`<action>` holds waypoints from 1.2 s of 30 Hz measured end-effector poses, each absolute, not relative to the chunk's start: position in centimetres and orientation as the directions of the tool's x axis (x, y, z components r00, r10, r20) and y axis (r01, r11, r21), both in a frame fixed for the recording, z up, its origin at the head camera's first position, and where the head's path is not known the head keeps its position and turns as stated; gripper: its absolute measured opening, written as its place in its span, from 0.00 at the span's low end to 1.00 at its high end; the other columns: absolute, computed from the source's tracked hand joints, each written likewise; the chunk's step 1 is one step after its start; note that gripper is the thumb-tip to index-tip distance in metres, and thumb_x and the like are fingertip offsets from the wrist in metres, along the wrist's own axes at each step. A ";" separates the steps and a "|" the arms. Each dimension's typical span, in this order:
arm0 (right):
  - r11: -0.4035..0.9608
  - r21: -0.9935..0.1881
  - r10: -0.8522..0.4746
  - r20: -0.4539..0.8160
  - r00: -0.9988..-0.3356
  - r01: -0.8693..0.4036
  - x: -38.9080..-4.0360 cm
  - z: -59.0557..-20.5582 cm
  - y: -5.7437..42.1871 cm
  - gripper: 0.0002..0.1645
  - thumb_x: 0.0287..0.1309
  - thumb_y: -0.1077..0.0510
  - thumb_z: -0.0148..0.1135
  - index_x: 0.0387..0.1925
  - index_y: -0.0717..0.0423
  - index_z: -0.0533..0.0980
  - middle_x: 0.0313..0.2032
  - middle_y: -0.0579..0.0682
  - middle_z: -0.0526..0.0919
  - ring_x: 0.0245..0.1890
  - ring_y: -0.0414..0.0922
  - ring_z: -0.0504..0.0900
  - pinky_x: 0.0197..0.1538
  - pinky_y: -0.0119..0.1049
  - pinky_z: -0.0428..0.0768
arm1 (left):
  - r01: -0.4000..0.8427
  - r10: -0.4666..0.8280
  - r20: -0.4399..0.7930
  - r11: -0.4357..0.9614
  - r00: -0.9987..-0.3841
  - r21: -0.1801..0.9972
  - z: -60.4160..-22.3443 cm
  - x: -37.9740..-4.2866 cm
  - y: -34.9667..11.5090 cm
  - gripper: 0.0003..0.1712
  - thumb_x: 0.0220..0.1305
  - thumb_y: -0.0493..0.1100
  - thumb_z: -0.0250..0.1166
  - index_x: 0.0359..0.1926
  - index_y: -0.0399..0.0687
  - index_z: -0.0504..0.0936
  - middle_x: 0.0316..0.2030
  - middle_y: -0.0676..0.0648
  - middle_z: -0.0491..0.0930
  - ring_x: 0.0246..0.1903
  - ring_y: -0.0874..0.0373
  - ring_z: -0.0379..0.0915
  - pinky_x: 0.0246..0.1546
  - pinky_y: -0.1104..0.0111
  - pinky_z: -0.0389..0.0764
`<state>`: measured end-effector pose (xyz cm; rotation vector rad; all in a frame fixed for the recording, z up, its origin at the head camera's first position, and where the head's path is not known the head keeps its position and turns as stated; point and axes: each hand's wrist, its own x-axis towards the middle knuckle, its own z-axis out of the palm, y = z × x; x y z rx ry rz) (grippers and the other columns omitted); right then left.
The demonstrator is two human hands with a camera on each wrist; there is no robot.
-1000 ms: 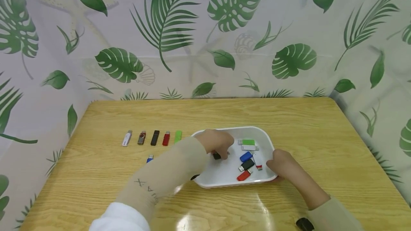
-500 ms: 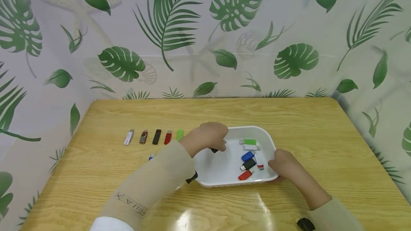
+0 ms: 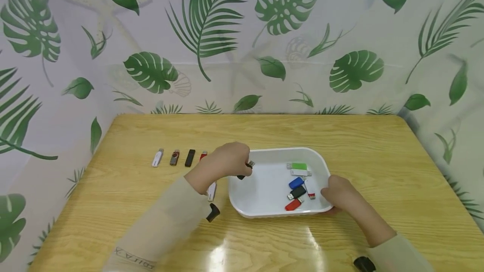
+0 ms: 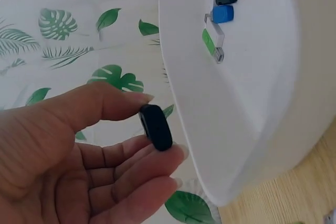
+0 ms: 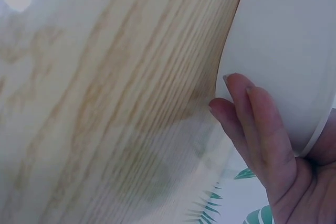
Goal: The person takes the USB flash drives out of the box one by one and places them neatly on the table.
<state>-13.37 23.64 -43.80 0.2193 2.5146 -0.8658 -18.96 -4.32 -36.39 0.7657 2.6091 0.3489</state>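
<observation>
While the left hand (image 3: 228,160) pinches a black USB stick (image 3: 244,171) between thumb and fingers just over the left rim of the white tray (image 3: 264,205), the right hand (image 3: 338,194) grips the tray's right edge. Only the right wrist view shows its fingers (image 5: 262,124) curled beneath the tray's outer wall. Left of the tray, 4 sticks (image 3: 179,157) lie in a row on the worktop (image 3: 340,137), whose far half is bare.
</observation>
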 end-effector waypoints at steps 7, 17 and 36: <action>0.776 -0.554 -0.005 -0.484 -0.875 0.302 -13.6 -44.0 23.7 0.16 0.59 0.68 0.45 0.43 0.83 0.63 0.30 0.66 0.73 0.20 0.47 0.79 0.24 0.37 0.81 | 0.339 0.473 -0.351 0.861 -0.808 0.380 -36.8 -18.3 -7.7 0.26 0.57 0.37 0.64 0.08 0.50 0.60 0.07 0.55 0.55 0.10 0.63 0.48 0.13 0.73 0.54; 0.768 -0.561 -0.010 -0.493 -0.870 0.309 -13.4 -44.2 23.8 0.18 0.59 0.68 0.45 0.44 0.83 0.62 0.31 0.66 0.73 0.20 0.47 0.80 0.24 0.37 0.81 | 0.188 0.349 -0.340 0.885 -0.873 0.426 -37.2 -17.3 -12.6 0.27 0.53 0.34 0.62 0.06 0.51 0.57 0.07 0.57 0.51 0.10 0.64 0.43 0.14 0.74 0.50; 0.790 -0.546 -0.016 -0.473 -0.881 0.279 -13.4 -43.7 23.7 0.17 0.60 0.67 0.45 0.43 0.83 0.63 0.31 0.65 0.73 0.21 0.47 0.79 0.24 0.37 0.81 | 0.062 0.186 -0.341 0.937 -0.921 0.344 -40.7 -17.6 -19.3 0.26 0.57 0.41 0.65 0.07 0.51 0.64 0.06 0.54 0.64 0.09 0.64 0.57 0.15 0.73 0.57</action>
